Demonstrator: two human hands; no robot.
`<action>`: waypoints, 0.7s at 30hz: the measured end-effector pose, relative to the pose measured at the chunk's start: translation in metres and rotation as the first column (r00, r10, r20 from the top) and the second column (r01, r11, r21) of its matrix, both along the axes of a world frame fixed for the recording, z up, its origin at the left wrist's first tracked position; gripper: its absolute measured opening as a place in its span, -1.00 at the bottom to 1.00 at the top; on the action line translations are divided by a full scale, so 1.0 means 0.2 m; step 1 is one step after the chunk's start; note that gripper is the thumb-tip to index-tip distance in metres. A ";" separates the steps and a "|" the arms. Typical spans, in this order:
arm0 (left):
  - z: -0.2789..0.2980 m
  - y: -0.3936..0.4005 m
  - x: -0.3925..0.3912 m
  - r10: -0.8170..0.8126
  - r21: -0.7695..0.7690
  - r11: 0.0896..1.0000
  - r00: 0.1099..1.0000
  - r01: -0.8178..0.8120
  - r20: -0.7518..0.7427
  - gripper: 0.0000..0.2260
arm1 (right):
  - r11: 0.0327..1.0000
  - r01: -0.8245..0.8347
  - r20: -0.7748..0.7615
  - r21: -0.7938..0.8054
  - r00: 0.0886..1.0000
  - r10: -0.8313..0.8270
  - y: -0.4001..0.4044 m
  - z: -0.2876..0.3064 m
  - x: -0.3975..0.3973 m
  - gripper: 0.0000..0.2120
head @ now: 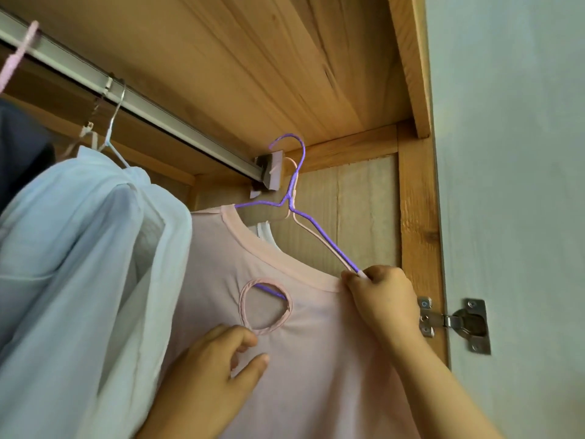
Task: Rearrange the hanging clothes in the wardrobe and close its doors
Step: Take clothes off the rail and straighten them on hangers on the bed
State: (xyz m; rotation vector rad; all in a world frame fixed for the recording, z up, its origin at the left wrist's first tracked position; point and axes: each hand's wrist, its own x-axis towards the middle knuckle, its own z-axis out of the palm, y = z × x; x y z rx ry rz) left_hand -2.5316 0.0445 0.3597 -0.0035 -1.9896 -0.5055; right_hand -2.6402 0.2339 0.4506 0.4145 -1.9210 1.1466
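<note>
Right hand (378,299) grips purple hanger's (319,237) arm; left hand (218,365), loosely curled, touches pink top (316,359), which hides the hanger's lower bar

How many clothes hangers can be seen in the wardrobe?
5, perhaps more hidden: a purple hanger and a pink hanger held together at right, a white hanger and a second hook on the rail, a pink hook far left.

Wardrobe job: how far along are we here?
Early to midway. Done: a pale blue garment hangs on the rail. In hand: the right hand grips the purple hanger carrying the pink top, its hook off the rail; the left hand touches the top. Left: hook it on, then close the doors, since the hinge still shows open.
</note>
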 end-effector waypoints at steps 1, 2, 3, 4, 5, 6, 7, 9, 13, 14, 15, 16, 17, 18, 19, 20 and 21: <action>-0.01 0.02 0.00 -0.010 -0.009 1.000 1.000 0.010 -0.019 -0.79 | 1.000 0.013 0.002 0.008 1.000 -0.013 0.03 -0.05 0.02 -0.64; -0.01 0.03 -0.01 -0.022 -0.016 1.000 0.999 0.021 -0.043 -0.81 | 1.000 0.024 0.009 0.016 1.000 -0.024 0.07 -0.10 0.03 -0.65; -0.02 0.05 -0.02 -0.034 -0.023 0.999 0.997 0.033 -0.066 -0.84 | 0.999 0.029 0.008 0.028 1.000 -0.030 0.10 -0.15 0.05 -0.65; -0.02 0.07 -0.02 -0.042 -0.030 0.999 0.995 0.040 -0.088 -0.82 | 0.999 0.033 0.002 0.039 0.999 -0.033 0.13 -0.19 0.07 -0.64; -0.03 0.10 -0.01 -0.049 -0.039 0.998 0.993 0.045 -0.112 -0.75 | 0.998 0.040 0.002 0.051 0.999 -0.040 0.17 -0.24 0.09 -0.63; -0.03 0.12 -0.01 -0.058 -0.048 0.997 0.988 0.052 -0.140 -0.69 | 0.997 0.045 0.002 0.061 0.999 -0.045 0.20 -0.29 0.12 -0.62; -0.03 0.15 0.00 -0.070 -0.061 0.996 0.986 0.062 -0.153 -0.68 | 0.996 0.048 0.007 0.070 0.999 -0.049 0.24 -0.34 0.14 -0.61; -0.04 0.21 0.02 -0.104 -0.095 0.991 0.981 0.089 -0.161 -0.70 | 0.994 0.055 0.032 0.094 0.998 -0.058 0.31 -0.43 0.20 -0.63; -0.14 0.31 0.05 -0.135 -0.116 0.986 0.986 0.123 -0.102 -0.68 | 0.991 0.063 0.112 0.120 0.991 -0.076 0.47 -0.63 0.31 -0.75; -0.17 0.34 0.06 -0.146 -0.119 0.984 0.985 0.134 -0.093 -0.68 | 0.992 0.056 0.124 0.116 0.990 -0.070 0.50 -0.68 0.34 -0.78; -0.21 0.37 0.08 -0.156 -0.128 0.981 0.984 0.145 -0.085 -0.68 | 0.992 0.045 0.138 0.114 0.989 -0.061 0.53 -0.74 0.37 -0.79; -0.24 0.40 0.10 -0.166 -0.137 0.979 0.983 0.154 -0.084 -0.69 | 0.992 0.037 0.153 0.119 0.987 -0.055 0.56 -0.79 0.41 -0.81; -0.27 0.43 0.12 -0.176 -0.133 0.977 0.981 0.165 -0.077 -0.70 | 0.991 0.036 0.179 0.131 0.982 -0.059 0.60 -0.84 0.45 -0.81; -0.31 0.45 0.14 -0.183 -0.119 0.978 0.981 0.174 -0.069 -0.71 | 0.989 0.036 0.202 0.144 0.977 -0.065 0.63 -0.89 0.48 -0.82; -0.34 0.47 0.15 -0.186 -0.103 0.979 0.980 0.178 -0.073 -0.71 | 0.988 0.037 0.217 0.153 0.974 -0.070 0.66 -0.94 0.52 -0.81; -0.39 0.49 0.17 -0.187 -0.093 0.979 0.979 0.179 -0.085 -0.69 | 0.986 0.042 0.237 0.164 0.968 -0.081 0.70 -1.00 0.56 -0.81; -0.43 0.52 0.19 -0.183 -0.083 0.981 0.978 0.175 -0.098 -0.64 | 0.983 0.048 0.255 0.177 0.963 -0.092 0.74 -1.05 0.60 -0.80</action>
